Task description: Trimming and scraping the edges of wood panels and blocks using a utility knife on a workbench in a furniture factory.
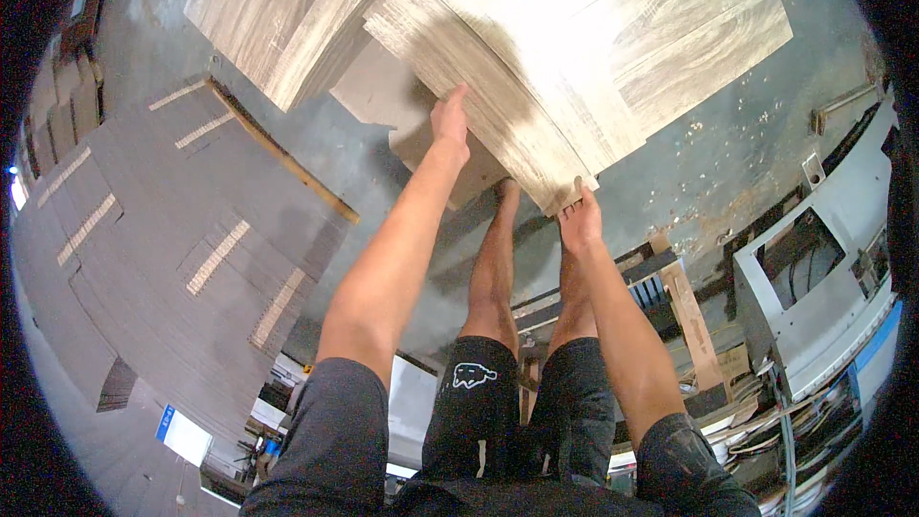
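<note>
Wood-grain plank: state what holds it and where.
Both hands hold the wood-grain plank: left hand on its left long edge, right hand at its near end corner.

Grey concrete floor [728, 163] under my feet; pale wood-grain planks [316, 10] stacked on it, dark grey plank stack [163, 230] left of those.

Single head view, worn on person's head, facing steeply down over own legs at grey concrete floor [383, 163]. Fisheye: straight edges bow toward rim, dark corners. Forearms enter from lower edge, reach up-frame. Wood-grain plank [498, 105] at arm's length, just above frame centre. Grey plank stack [163, 230] left of plank; metal machine frame [823, 268] right, lower. No second view.
</note>
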Available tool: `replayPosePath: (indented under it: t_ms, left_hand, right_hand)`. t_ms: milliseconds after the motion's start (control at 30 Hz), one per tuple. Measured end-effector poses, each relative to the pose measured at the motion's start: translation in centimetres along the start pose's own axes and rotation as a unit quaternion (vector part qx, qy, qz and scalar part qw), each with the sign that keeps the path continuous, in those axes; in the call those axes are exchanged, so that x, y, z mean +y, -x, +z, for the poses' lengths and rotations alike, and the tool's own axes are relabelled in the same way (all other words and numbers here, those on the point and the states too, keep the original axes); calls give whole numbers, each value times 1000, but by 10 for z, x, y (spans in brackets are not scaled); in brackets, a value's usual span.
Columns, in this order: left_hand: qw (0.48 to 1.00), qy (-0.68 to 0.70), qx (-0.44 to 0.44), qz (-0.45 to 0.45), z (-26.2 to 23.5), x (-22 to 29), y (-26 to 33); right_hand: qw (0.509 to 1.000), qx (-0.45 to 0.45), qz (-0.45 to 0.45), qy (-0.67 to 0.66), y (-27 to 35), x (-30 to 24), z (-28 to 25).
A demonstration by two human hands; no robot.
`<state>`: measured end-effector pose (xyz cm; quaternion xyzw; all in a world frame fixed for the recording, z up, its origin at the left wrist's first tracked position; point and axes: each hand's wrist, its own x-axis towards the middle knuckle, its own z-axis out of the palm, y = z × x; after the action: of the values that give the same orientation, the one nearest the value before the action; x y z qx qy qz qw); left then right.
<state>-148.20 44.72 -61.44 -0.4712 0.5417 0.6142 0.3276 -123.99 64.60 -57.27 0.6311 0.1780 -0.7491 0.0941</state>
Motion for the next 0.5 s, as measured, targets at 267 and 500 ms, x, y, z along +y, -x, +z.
replayPosePath:
  t_ms: [267, 500]
  left_hand:
    - [964, -195, 54, 174, 8, 27, 13]
    - [894, -380, 62, 232, -19, 37, 14]
  right_hand:
    - [999, -23, 22, -26, 0, -17, 33]
    - [994, -86, 29, 65, -18, -15, 6]
